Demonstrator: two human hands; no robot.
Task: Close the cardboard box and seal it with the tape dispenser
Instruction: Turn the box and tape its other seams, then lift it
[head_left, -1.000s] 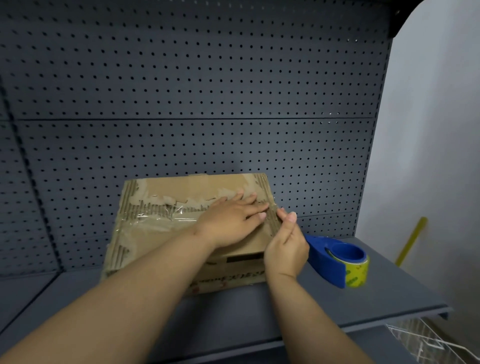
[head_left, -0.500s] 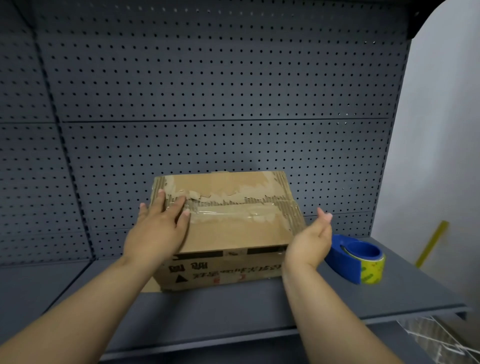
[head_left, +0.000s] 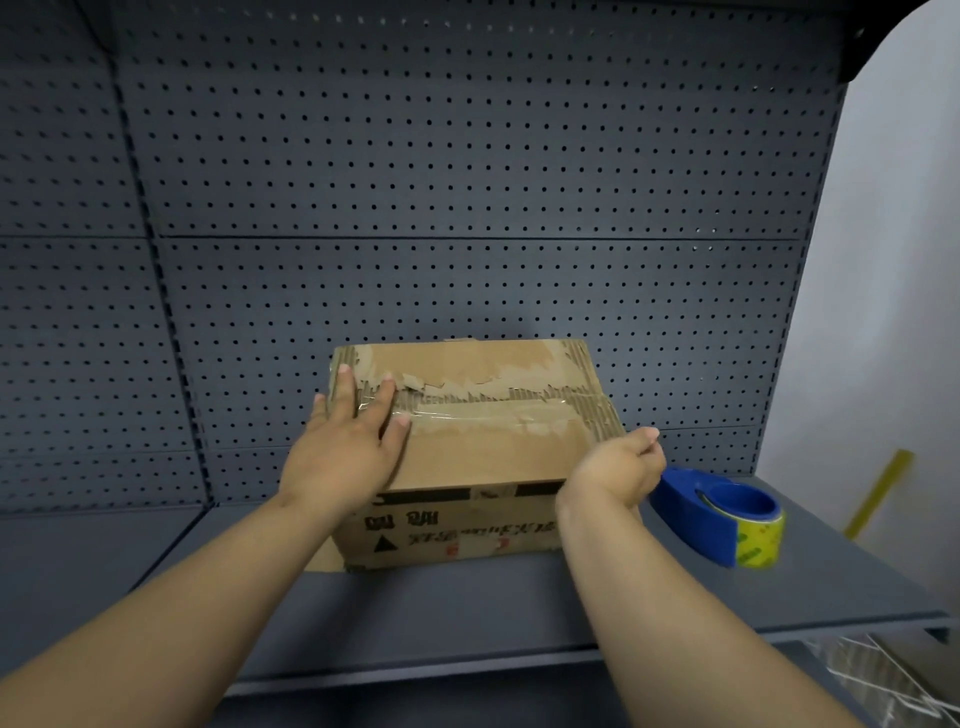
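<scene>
Taped cardboard box (head_left: 483, 452) with illegible black print, left hand (head_left: 345, 449) flat and spread on top, right hand (head_left: 618, 465) loosely curled at its corner, holding nothing, blue tape dispenser (head_left: 719, 512) beside

Your left hand (head_left: 347, 451) slid from right end of cardboard box (head_left: 483, 447) top to left end, now flat across taped seam. Your right hand (head_left: 618, 467) quit pinching right edge, opened, now curls loosely beside box's right side.

Dim, even indoor light, brighter on the pale wall (head_left: 893, 270) at right. Soft shadows lie on the shelf (head_left: 467, 608) under the forearms. Wide-angle bending curves the pegboard (head_left: 467, 182) edges; detail is slightly soft.
</scene>
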